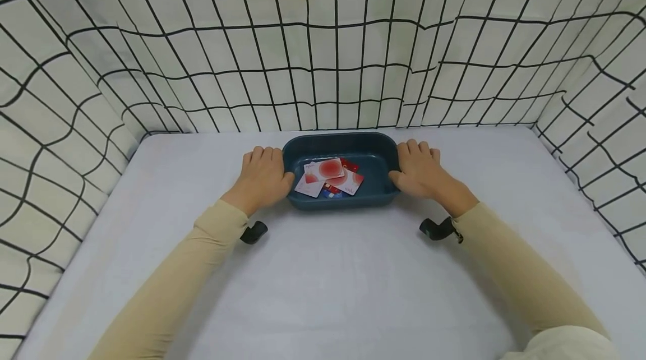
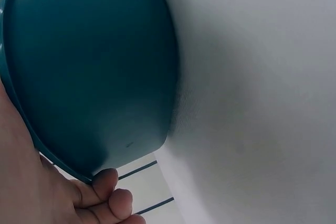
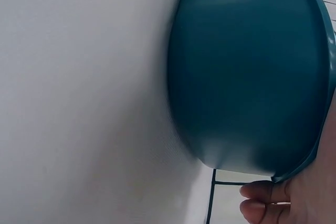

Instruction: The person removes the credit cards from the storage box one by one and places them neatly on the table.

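A dark teal plastic basin [image 1: 375, 201] with rounded corners stands near the back of the white table. Inside it, left of the middle, several cards [image 1: 324, 170] lie in a loose overlapping pile, white and red with some blue. My left hand [image 1: 264, 176] grips the basin's left end, thumb over the rim and fingers curled under its outer edge. At the opposite end my right hand [image 1: 420, 172] holds the rim the same way. Both wrist views show the outer wall of the basin [image 2: 94, 72] close against the tabletop, with curled fingertips [image 3: 254, 211] under the rim.
A white cloth-like surface [image 1: 333, 281] covers the table. Black wire grid panels [image 1: 313, 49] with pale backing enclose it at the back and both sides. Small black wrist-worn pieces [image 1: 254, 232] hang under each forearm, just above the table.
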Demonstrator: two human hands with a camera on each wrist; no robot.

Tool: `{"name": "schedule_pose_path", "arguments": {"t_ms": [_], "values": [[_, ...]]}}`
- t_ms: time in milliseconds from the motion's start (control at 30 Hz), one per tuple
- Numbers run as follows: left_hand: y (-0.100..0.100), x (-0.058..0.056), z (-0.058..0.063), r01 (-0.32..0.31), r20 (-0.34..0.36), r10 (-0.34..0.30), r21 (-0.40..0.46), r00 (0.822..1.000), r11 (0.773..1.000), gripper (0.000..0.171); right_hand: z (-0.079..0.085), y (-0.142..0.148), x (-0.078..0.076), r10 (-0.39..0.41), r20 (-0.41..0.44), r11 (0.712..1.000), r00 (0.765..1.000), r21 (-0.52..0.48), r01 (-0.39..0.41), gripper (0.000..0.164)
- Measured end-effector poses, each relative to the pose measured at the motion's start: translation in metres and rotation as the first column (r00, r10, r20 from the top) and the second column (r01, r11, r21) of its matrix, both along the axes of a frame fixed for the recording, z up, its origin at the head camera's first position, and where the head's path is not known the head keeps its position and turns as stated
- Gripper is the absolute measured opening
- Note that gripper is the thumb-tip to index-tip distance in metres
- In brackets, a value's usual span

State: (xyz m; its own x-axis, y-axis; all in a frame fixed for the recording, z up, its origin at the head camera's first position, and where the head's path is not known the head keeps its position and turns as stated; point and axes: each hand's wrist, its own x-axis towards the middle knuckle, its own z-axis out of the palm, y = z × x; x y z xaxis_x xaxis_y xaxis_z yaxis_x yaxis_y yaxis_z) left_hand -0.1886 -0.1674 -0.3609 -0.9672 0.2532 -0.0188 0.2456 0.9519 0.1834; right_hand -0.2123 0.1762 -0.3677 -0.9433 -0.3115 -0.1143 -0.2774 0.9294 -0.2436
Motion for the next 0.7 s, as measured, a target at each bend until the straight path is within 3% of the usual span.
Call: {"name": "schedule_pose_path", "arguments": {"t_ms": [467,700], "values": [[-0.002,0.009,-0.002,0.017,-0.071,-0.017,0.001,0.997,1.000,0.029,0.001,-0.001,0.010,0.008,-0.045,1.000,0.999,0.022,-0.007,0.046],[-0.003,0.011,-0.001,0.021,-0.067,-0.022,-0.012,0.998,1.000,0.029,0.000,-0.002,0.012,0.014,-0.038,0.999,0.999,0.031,-0.012,0.044]]}}
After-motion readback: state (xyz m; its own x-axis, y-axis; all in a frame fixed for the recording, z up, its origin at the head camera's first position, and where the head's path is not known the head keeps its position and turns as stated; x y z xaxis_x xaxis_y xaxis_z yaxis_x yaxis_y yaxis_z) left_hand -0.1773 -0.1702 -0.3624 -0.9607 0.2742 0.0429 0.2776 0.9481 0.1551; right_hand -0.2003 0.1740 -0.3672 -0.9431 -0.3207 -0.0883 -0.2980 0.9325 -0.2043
